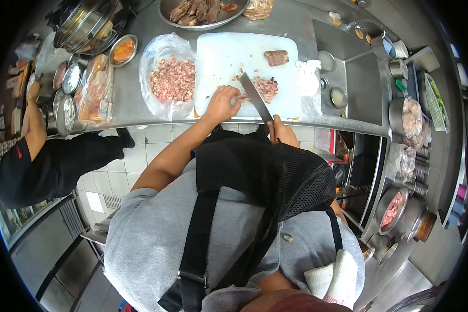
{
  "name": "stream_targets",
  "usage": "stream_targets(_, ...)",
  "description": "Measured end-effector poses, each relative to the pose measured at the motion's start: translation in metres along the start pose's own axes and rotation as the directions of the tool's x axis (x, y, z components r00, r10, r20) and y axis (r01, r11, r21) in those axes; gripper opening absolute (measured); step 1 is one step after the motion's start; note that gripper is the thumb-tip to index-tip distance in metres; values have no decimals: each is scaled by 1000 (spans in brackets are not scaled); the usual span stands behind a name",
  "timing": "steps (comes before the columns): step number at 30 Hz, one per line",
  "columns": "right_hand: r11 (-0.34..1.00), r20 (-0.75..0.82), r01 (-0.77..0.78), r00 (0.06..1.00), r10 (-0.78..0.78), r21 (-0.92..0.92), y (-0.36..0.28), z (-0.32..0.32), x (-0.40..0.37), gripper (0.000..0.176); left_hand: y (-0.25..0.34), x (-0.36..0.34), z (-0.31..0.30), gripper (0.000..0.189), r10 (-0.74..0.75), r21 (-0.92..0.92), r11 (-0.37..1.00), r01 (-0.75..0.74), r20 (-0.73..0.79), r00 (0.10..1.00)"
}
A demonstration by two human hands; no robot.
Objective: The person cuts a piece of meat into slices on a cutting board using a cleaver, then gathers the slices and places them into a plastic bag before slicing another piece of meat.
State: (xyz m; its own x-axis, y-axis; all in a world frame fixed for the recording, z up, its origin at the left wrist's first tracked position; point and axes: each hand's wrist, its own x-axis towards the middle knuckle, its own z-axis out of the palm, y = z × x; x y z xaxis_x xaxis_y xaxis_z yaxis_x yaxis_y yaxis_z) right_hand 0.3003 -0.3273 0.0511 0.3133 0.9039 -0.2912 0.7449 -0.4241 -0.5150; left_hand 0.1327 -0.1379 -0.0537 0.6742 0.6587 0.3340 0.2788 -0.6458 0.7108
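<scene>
On a white cutting board [218,57], my left hand [223,104] has its fingers curled and pressed on a small strip of meat [242,96]. My right hand [283,130] is closed around the handle of a knife [256,97], partly hidden by the black mesh bag on my chest. The blade lies diagonally between my left fingers and a pile of chopped meat [268,89]. Higher on the board is an uncut chunk of brown meat [276,57]. Left of the board, a clear plastic bag [150,62] holds diced pink meat [172,80].
A metal bowl [208,25] of dark meat stands behind the board. To the right are a white cloth [309,78] and a steel sink [369,99]. A small bowl [124,51] and packaged meat [96,88] stand left. A co-worker [52,161] works at the far left.
</scene>
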Motion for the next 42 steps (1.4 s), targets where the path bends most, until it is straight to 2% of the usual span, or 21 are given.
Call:
stream_targets(2,997,8,-65,998,66,-48,-8,0,-3,26,3,-2,-1,10,5,-28,1000,-6,-17,1000)
stream_targets(5,996,-45,-37,998,34,-82,-5,13,1,27,2,-4,-2,5,49,-24,998,-50,-33,998)
stream_targets(6,996,-46,-31,999,27,-87,0,10,7,27,0,-2,-3,5,49,-23,998,-50,-41,998)
stream_targets(8,997,62,-14,998,19,-79,5,2,12,28,-2,-5,-6,5,84,-23,996,-84,2,996)
stream_targets(12,996,19,-67,998,68,-66,-1,9,4,29,-7,-3,-5,6,90,-49,995,-89,13,996)
stream_targets(14,993,34,-29,999,33,-112,3,9,6,28,-8,-3,-5,7,7,-43,999,-4,75,997)
stream_targets(17,997,57,-29,998,33,-75,-5,1,7,29,-5,-2,-11,9,-48,-29,998,52,121,991)
stream_targets(20,989,62,-85,994,93,-123,-13,5,-1,27,-9,-6,-11,11,25,-74,997,-21,62,998)
stream_targets(24,988,84,-60,994,72,-141,-8,5,5,27,-8,-15,-17,12,-27,-59,998,32,74,997)
stream_targets(27,992,112,-33,993,47,-122,-16,-6,4,27,-5,-20,-20,12,-25,-64,998,27,30,999)
stream_targets(29,988,120,-97,986,112,-121,-20,-5,1,28,-2,-25,-23,12,-67,-72,995,69,29,997)
stream_targets(33,994,125,-53,990,65,-97,2,13,14,28,-3,-36,-28,13,-68,-21,997,69,24,997)
stream_targets(35,999,151,15,989,-8,-42,5,3,18,29,2,-45,-28,22,-67,84,993,79,-142,988)
stream_targets(36,999,150,15,989,-8,-45,13,0,21,29,2,-44,-27,22,-66,82,994,79,-145,987)
stream_targets(38,991,156,63,984,-82,121,32,-6,28,34,2,-44,-26,38,-115,182,972,151,-197,974)
stream_targets(39,991,162,75,982,-93,115,39,-9,30,34,3,-44,-25,56,-182,228,952,205,-116,976)
stream_targets(40,977,158,-5,987,-29,212,48,-12,30,36,5,-40,-21,56,-188,229,950,213,-128,974)
stream_targets(41,949,161,-85,986,37,304,57,-17,31,38,9,-34,-13,64,-209,303,924,234,-111,972)
stream_targets(42,953,164,-77,986,29,294,66,-22,31,38,12,-28,-4,73,-233,372,894,252,-95,968)
